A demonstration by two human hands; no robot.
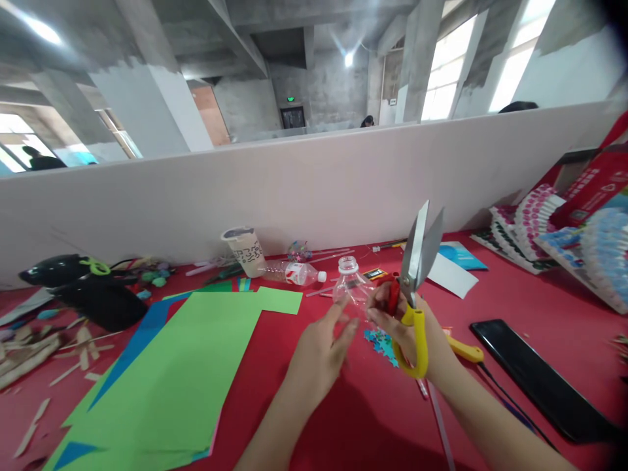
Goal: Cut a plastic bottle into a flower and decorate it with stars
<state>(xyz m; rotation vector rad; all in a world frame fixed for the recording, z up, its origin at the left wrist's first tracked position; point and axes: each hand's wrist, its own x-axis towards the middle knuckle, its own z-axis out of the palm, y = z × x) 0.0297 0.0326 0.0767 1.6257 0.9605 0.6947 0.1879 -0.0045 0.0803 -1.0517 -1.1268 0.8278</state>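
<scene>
My right hand (400, 320) grips a pair of scissors (413, 281) with a yellow handle loop. The metal blades point up and are spread apart. A red part, perhaps the other handle, shows between my fingers. My left hand (321, 350) reaches forward with its fingers apart and slightly blurred. Just beyond its fingertips stands the clear top part of a plastic bottle (347, 267), neck up and without a cap. Whether my left fingers touch it, I cannot tell. Blue star-shaped sequins (380, 345) lie on the red table between my hands.
Green paper sheets (196, 366) cover the table at left, beside a black glue-gun-like tool (98, 294) and wood scraps. A paper cup (245, 252) and a lying plastic bottle (294, 273) are near the white partition (294, 190). A black phone (540, 376) lies right.
</scene>
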